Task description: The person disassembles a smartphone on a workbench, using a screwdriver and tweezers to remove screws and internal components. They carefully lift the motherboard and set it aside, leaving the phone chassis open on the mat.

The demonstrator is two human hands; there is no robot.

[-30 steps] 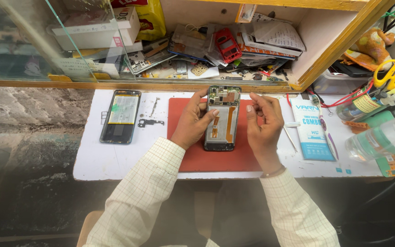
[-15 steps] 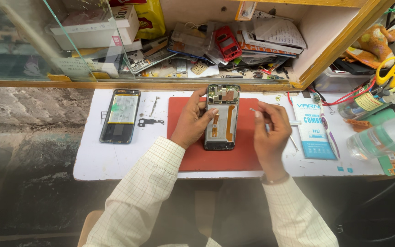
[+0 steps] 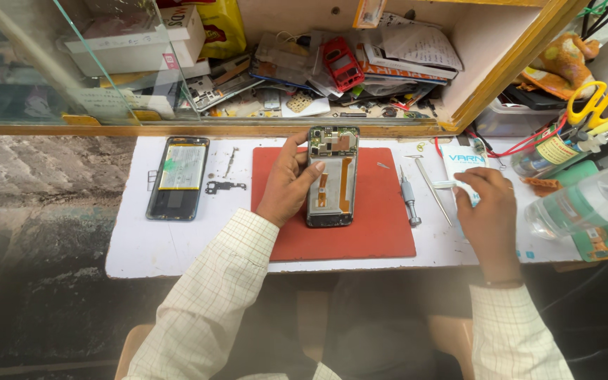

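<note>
On mat (image 3: 374, 225): opened phone (image 3: 332, 176), centre of counter (image 3: 177, 246);
Left of mat: second phone (image 3: 178, 177);
Right of mat: screwdriver (image 3: 408, 195)

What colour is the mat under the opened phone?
Red. The mat lies on the white table, seen clearly in the head view.

**Packets, labels and screens around my bench**

Under my right hand (image 3: 487, 211), right of centre, lies a flat white packet with blue print (image 3: 461, 163); my fingers rest on its lower part. At far right a clear plastic bottle (image 3: 585, 204) lies on its side, wrapped in a green and white label. Above it, a small round white label with a red rim (image 3: 549, 149) shows among the tools. In the upper left of the frame stands a white box with a red patch (image 3: 138, 42), and beside it a yellow pouch (image 3: 221, 27).
</note>
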